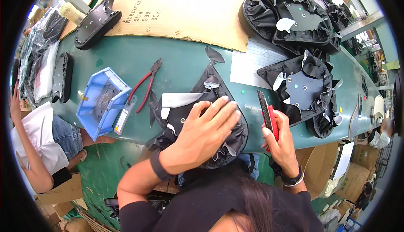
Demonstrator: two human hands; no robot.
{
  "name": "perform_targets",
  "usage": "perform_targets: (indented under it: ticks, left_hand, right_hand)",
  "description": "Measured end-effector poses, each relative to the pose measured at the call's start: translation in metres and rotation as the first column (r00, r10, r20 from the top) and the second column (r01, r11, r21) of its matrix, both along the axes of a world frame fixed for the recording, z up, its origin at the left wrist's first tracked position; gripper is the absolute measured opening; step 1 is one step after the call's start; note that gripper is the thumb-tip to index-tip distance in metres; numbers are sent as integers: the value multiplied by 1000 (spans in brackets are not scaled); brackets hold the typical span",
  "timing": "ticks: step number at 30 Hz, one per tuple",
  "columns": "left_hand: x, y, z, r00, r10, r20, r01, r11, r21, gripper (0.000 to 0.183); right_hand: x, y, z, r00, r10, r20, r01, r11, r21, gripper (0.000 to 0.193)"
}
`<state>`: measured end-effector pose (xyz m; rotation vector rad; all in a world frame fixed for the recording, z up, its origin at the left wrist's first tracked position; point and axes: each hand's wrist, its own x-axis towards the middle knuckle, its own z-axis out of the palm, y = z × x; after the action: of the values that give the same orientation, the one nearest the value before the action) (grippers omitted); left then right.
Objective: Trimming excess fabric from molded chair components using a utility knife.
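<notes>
My left hand (208, 129) lies flat, fingers spread, on the underside of a black bicycle saddle (198, 110) with its black-and-white cover folded over the edge. The saddle rests on the near edge of the green table (176, 59). My right hand (280, 141) grips a red-handled utility knife (268, 116) with its dark blade pointing up and away, just right of the saddle and apart from it.
Red-handled pliers (146, 84) and a blue plastic bin (103, 99) lie left of the saddle. Covered saddles (305, 87) and a pile (294, 17) sit at right, bare saddle shells (97, 21) at left, on cardboard (181, 9). Another person (40, 141) sits at left.
</notes>
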<state>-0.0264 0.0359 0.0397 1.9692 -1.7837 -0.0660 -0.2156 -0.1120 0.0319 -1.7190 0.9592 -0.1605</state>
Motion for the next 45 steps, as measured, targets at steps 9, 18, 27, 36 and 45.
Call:
perform_targets:
  ticks: [9,18,27,36,45]
  left_hand:
    - [-5,-8,-41,974,109,-199,-152,964,-218,18]
    - [-3,-10,-40,940,166,-297,-230,953,-195,17]
    - [8,-2,-20,757,-236,-610,36,946,-321,14]
    - [54,-41,16,991,-118,59,121,991,-52,31]
    - [20,-45,-28,944,19,-329,-100,968,-229,13]
  right_hand:
    - [50,-7,20,825,472,-312,-558,588,-586,54]
    - [3,21,26,707,503,-496,-701,590,-401,65]
    - [-16,19,31,803,394,-447,-594,585,-552,61]
    - [28,-43,51,688,532,-494,-724,449,-523,51]
    - [36,-77,35,635,621,-459,-765,424,-485,53]
